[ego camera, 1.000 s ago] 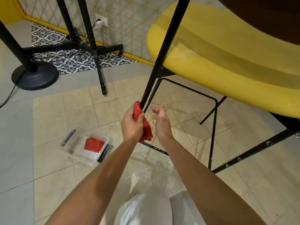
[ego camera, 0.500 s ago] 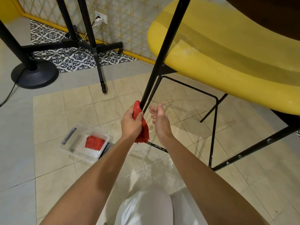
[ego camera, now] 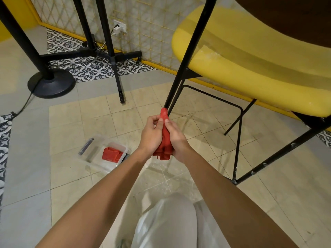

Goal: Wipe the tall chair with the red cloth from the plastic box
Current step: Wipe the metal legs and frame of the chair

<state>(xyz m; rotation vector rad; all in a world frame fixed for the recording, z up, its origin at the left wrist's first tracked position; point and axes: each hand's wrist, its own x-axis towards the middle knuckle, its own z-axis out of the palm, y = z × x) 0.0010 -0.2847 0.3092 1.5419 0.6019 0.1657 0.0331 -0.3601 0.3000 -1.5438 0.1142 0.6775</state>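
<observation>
Two hands clamp the crumpled red cloth (ego camera: 165, 140) round the thin black metal leg (ego camera: 186, 56) of the tall yellow-seated chair (ego camera: 250, 65). Left hand (ego camera: 151, 136) fingers curl on the cloth and right hand (ego camera: 177, 138) fingers pinch the opposite side. The clear plastic box (ego camera: 96, 162) lies on the floor nearby to the left. Keep the cloth wrapped, squeeze evenly and slide in long strokes.

Beige tile floor (ego camera: 93, 113); patterned strip (ego camera: 93, 67); lattice wall (ego camera: 152, 24) w/ outlet (ego camera: 121, 26).

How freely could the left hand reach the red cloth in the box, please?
Probably yes: the box looks open, close beside the left hand with nothing between, though that hand grips another cloth.
</observation>
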